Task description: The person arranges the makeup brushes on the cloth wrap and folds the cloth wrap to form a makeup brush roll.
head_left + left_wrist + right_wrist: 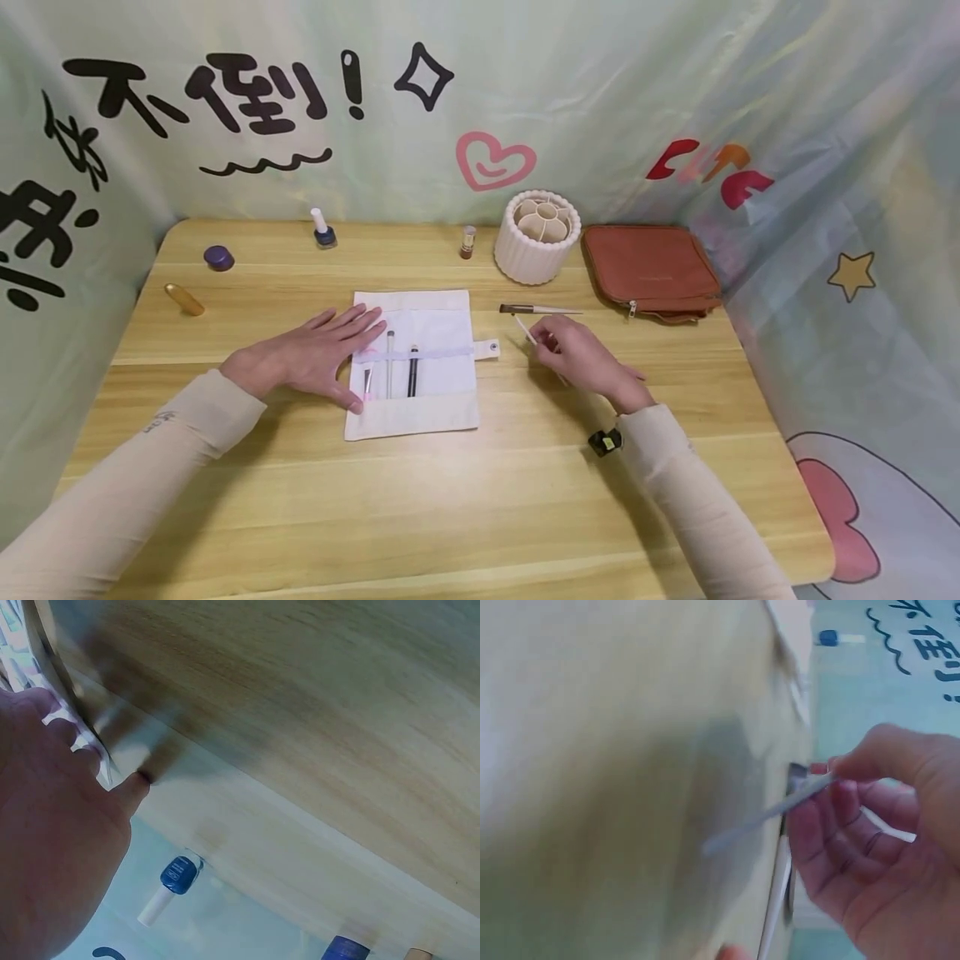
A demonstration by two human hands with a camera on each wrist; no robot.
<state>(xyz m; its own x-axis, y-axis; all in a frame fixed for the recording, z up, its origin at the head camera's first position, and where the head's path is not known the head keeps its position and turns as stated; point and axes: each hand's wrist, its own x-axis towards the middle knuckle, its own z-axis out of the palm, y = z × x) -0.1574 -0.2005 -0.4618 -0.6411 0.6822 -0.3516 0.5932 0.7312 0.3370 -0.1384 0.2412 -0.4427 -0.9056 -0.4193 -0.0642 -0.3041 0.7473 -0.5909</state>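
Note:
A white cloth brush roll [446,325] lies unfolded on the table, with a pink-handled brush [367,385], a pale brush [390,367] and a black brush [413,372] tucked in its pocket. Spread fingers of my left hand [318,354] rest on the roll's left edge. To the right of the roll, my right hand [581,354] pinches a thin pale makeup brush [769,814] between thumb and fingers, held above the table. Another white strip shows behind those fingers in the right wrist view. Just beyond this hand lies a brush with a white handle [542,309].
Along the back stand a purple jar [219,257], a nail polish bottle [323,229], a small brown-based tube [467,242] and a ribbed cream holder [534,250]. A brown zip pouch [652,267] lies back right; a gold tube [184,300] lies left.

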